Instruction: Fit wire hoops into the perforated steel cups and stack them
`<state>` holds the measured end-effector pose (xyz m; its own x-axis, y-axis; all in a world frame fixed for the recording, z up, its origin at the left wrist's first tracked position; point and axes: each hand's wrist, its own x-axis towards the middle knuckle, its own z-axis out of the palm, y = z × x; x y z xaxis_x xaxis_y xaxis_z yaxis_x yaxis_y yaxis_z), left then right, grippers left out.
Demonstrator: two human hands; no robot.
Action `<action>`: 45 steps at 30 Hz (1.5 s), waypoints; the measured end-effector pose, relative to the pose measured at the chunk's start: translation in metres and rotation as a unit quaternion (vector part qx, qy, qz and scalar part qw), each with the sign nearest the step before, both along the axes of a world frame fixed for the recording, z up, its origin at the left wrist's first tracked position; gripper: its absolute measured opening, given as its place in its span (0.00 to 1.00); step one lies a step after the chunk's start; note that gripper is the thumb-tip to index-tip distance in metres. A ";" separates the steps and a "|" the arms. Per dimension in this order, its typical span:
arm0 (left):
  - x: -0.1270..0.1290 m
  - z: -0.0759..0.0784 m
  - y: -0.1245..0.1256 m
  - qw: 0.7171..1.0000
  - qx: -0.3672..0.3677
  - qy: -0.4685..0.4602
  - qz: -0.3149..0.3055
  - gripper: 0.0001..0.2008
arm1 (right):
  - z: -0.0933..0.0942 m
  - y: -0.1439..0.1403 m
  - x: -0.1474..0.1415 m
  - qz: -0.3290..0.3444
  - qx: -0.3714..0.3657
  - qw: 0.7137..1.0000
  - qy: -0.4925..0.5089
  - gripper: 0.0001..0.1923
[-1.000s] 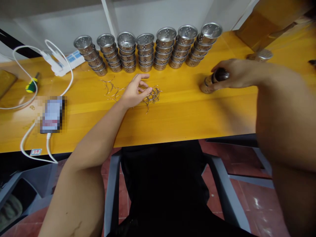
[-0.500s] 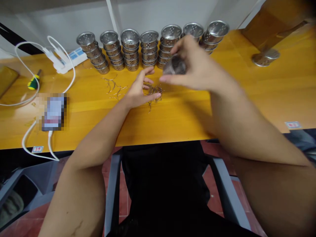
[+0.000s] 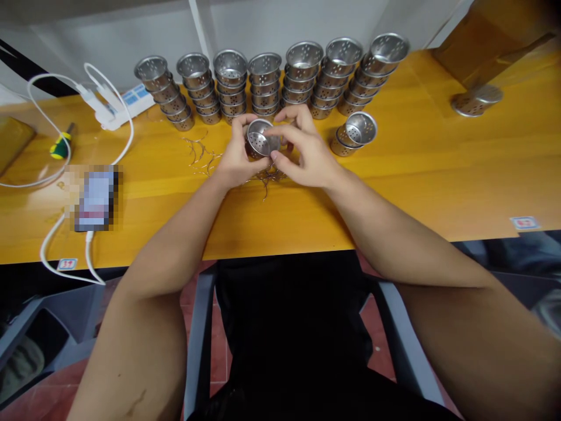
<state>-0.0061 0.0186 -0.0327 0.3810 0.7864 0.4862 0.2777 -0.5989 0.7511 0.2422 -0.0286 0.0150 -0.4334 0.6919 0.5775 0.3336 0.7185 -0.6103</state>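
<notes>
Both hands are gripping one small perforated metal cup (image 3: 258,140) above the middle of the yellow table (image 3: 394,181). The left hand (image 3: 236,161) is pinching the cup's left side between thumb and fingers, and the right hand (image 3: 302,152) is closing on its right side, with fingers curling over the rim and the thumb pressing in from the near side. The cup is tilting so that its open mouth, with the holes in its floor, is facing the camera.

Directly under the hands, a loose pile of thin wire hooks (image 3: 267,175) is lying on the wood, and a few more stray wire hooks (image 3: 199,153) are lying just to the left. Just to the right of the right hand, a short stack of two cups (image 3: 353,134) is lying on its side, apart from the fingers.

Along the far edge, seven rows of nested cups (image 3: 267,85) are leaning back against the wall. Further right, one upturned cup (image 3: 475,100) is sitting alone. To the left, a white power strip (image 3: 118,108) with a white cable (image 3: 48,169) is trailing toward a phone (image 3: 94,199), and a green and yellow screwdriver (image 3: 59,146) is lying near the left end.
</notes>
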 end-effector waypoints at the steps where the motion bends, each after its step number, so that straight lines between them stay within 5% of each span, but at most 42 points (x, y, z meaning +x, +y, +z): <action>1: -0.001 -0.001 0.002 1.000 -0.022 0.009 0.000 0.47 | 0.000 0.000 0.001 0.008 -0.002 1.000 -0.006 0.28; 5: -0.006 -0.002 0.008 0.998 -0.061 0.002 -0.031 0.49 | -0.004 0.002 -0.002 0.057 -0.011 0.998 -0.029 0.21; 12: -0.006 -0.004 0.007 0.993 -0.100 -0.032 -0.054 0.52 | -0.014 0.009 -0.011 0.093 -0.072 0.993 0.029 0.22; 23: -0.005 -0.003 0.007 0.986 -0.118 -0.060 -0.102 0.52 | -0.015 0.015 -0.008 0.033 -0.157 0.983 0.089 0.44; 39: -0.002 -0.005 0.009 0.985 -0.147 -0.081 -0.048 0.49 | -0.017 0.035 0.002 0.077 -0.242 0.946 0.203 0.47; 45: -0.013 -0.014 0.026 0.982 -0.174 -0.077 0.009 0.44 | -0.024 0.033 0.004 0.037 -0.189 0.973 0.129 0.42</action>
<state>-0.0192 0.0450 -0.0466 0.3086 0.9208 0.2385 0.1532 -0.2955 0.9430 0.2466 0.0042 -0.0087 -0.3646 0.8481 0.3844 0.0903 0.4430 -0.8919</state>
